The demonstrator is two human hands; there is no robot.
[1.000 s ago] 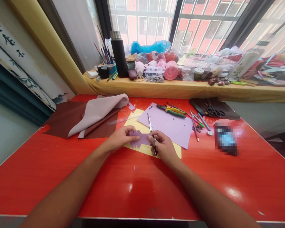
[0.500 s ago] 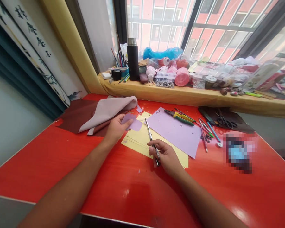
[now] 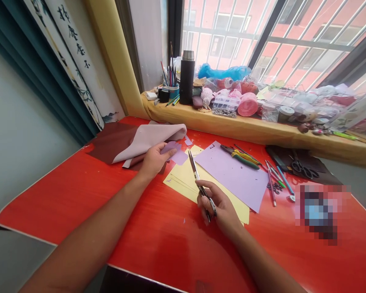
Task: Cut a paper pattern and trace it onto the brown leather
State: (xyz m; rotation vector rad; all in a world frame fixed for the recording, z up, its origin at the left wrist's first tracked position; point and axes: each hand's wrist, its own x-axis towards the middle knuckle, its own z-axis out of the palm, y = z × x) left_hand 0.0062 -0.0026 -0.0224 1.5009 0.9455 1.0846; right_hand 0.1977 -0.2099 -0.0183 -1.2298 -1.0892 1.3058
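Observation:
Between the thumb and fingers of my left hand [image 3: 157, 160] is a small piece of purple paper [image 3: 179, 156]. My right hand [image 3: 221, 205] is closed round the handles of silver scissors [image 3: 194, 166], whose blades point up and away and look nearly shut. The blade tips are a little to the right of the purple piece, apart from it. Beneath the scissors lie yellow sheets [image 3: 183, 183], partly covered by a large purple sheet [image 3: 238, 175]. Behind my left hand is folded brown and pale cloth-like material [image 3: 158, 135].
Pliers [image 3: 240, 156] lie on the purple sheet, with pencils [image 3: 271, 183] beside it. Black-handled scissors [image 3: 305, 169] rest at the back right of the red table [image 3: 64, 195]. A flask [image 3: 187, 77] and bagged supplies stand on the sill; a blurred patch covers something at right.
The camera view has turned, so the scene sits farther right and slightly tilted. Both hands keep their holds; the scissors' handles show more clearly and the purple piece has tilted slightly.

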